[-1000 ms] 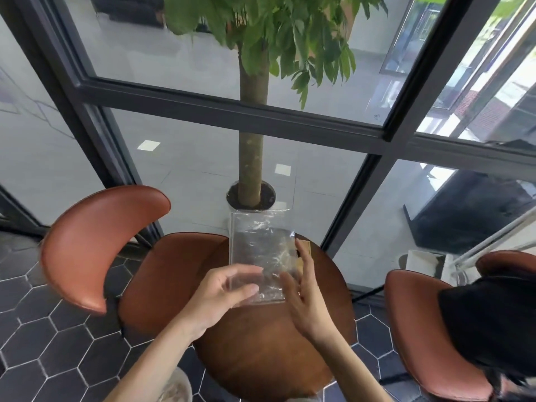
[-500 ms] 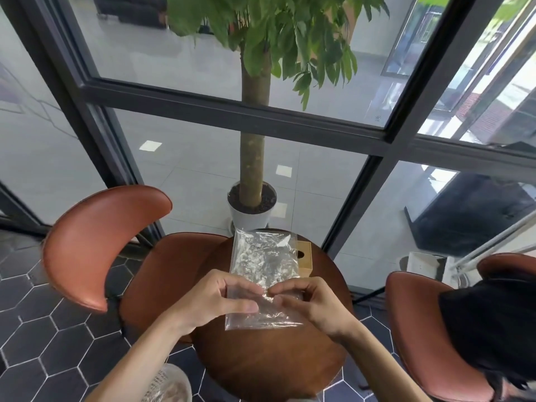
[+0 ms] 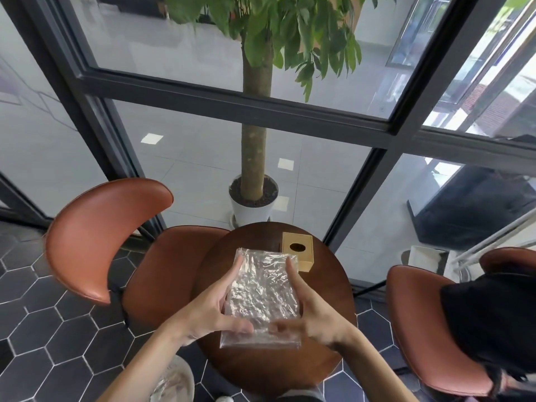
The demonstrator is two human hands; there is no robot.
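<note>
Clear, crinkled plastic is the material in hand: a clear plastic bag (image 3: 262,291), flat and rectangular, its long side running away from me.

Head view, the only view on this rig:

1. Bag position. I see the bag held over the near half of a round, dark wooden counter (image 3: 333,288). Its far edge reaches a small wooden box (image 3: 298,250) that has an oval hole in its top and stands at the far side of the counter. I cannot tell whether the bag touches the counter surface.

2. Left hand (image 3: 208,309). It grasps the left side of the bag. The forefinger lies straight along the left edge and the thumb is laid across the top face near the bottom edge, so the film is pinched.

3. Right hand (image 3: 313,311). It grasps the right side in mirror fashion: forefinger straight up the right edge, thumb pressed on the top face near the bottom. The two thumb tips point at each other and stand just apart.

4. Surroundings. A brown leather chair (image 3: 95,236) stands to the left of the counter, and a second brown chair (image 3: 414,329) to the right carries a black item (image 3: 493,320). Beyond the counter a potted tree (image 3: 255,140) stands in a white pot before dark-framed glazing. The floor (image 3: 43,343) is dark hexagonal tile.
</note>
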